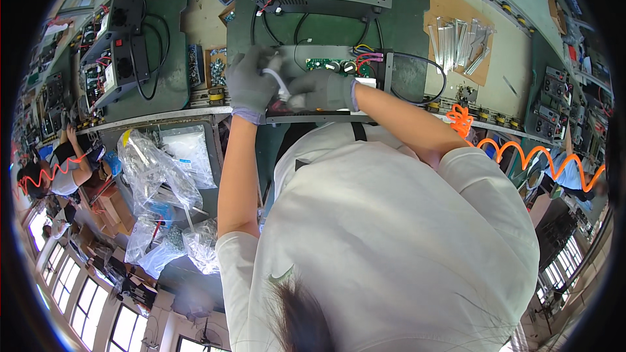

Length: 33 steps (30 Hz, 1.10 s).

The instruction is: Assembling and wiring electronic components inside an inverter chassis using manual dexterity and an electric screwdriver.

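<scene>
- A person in a white short-sleeved shirt, seen from above, leans over a dark grey, open-topped metal chassis (339, 118) directly at front, centre of the clock for every direction below.
- At 9 o'clock, the grey-gloved left hand (251, 81) is over the chassis's left side, fingers curled and motion-blurred; I cannot tell how closed they are.
- The grey-gloved right hand (323, 90) reaches across the middle, fingers bent towards the left hand; whether they grip anything, I cannot tell.
- A pale, curved cable (278, 81) runs between the 2 hands, against the left fingers; a firm hold is unclear.
- Inside the chassis, at 12 o'clock, sits a green circuit board (317, 63) bearing 2 round components; pinkish-purple wires (372, 57) are at 2 o'clock.
- A black cable loop (445, 78) bulges out at 3 o'clock.
- Farther off at 12 o'clock stands another open black metal chassis (319, 6).
- Between 2 and 3 o'clock, clear thin strips (450, 42) lie on brown cardboard (433, 16).
- Near 4 o'clock stretches a coiled orange hose (502, 150).
- At 8 o'clock lie clear plastic bags (140, 163).
</scene>
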Tool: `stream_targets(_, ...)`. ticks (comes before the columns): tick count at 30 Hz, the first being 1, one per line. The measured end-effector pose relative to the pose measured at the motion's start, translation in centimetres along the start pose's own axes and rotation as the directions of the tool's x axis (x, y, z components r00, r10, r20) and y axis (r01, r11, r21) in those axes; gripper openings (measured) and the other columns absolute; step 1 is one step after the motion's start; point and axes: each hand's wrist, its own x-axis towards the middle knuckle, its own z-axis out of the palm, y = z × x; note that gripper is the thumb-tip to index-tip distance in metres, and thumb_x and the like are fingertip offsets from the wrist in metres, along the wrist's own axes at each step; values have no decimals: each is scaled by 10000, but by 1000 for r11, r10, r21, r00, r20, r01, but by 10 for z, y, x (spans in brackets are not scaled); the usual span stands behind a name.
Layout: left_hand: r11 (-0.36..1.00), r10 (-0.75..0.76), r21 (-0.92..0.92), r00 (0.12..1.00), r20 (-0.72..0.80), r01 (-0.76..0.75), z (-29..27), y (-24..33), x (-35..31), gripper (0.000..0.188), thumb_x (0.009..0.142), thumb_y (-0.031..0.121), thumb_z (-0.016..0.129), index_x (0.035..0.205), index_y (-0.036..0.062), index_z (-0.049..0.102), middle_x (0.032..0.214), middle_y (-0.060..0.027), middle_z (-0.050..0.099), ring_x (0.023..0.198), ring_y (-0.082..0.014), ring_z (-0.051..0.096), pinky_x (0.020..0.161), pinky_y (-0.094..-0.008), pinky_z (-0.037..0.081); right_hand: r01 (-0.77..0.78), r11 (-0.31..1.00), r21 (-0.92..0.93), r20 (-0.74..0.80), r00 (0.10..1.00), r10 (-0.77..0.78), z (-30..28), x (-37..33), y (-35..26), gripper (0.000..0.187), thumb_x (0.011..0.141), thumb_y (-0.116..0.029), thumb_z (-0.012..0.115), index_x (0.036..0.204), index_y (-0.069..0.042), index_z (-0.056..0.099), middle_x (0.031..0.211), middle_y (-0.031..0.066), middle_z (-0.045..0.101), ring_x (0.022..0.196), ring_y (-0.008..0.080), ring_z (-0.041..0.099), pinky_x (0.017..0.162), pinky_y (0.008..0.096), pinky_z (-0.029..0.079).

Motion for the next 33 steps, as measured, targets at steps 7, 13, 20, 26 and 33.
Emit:
stream_targets(7,601,-333,-692,913,238,399,16,-29,6,295,989,321,610,1025,46,710,713,45,557,633,-122,501,582,-313,416,-281,918,279,71,960,272,-36,-12,28,324,945,-245,698,1222,-77,694,1008,79,723,801,145,656,760,313,550)
stream_targets(13,996,33,72,948,315,-59,-13,13,-3,232,827,275,737,1047,201,745,886,-49,616,892,-225,574,848,-389,446,-101,994,-36,-190,977,92,-19,-3,29,318,952,-345,640,1199,-158,712,1023,139,730,912,309,678,845,370,522)
stream_targets(20,959,107,215,937,333,-187,-14,-1,-28,208,765,255,738,964,197,722,1149,-80,606,1138,-365,514,1028,-522,339,-246,912,-329,-268,950,160,-25,11,17,298,898,-347,669,1123,-166,748,1056,113,735,967,265,702,859,402,543)
stream_targets(26,739,-146,-653,986,84,165,9,-55,-76,362,898,392,709,1028,56,674,1164,-103,593,1156,-264,524,992,-372,423,-293,720,-629,-117,951,285,0,59,-4,240,918,-280,614,1073,-163,755,1049,94,741,970,313,717,784,487,566)
stream_targets(33,679,-225,-710,974,39,185,36,-59,-92,280,977,236,633,1136,6,620,1216,-116,597,1091,-218,564,1009,-366,424,-103,661,-743,28,982,185,6,63,-10,221,868,-164,644,1052,-135,762,986,107,748,945,331,726,733,478,579)
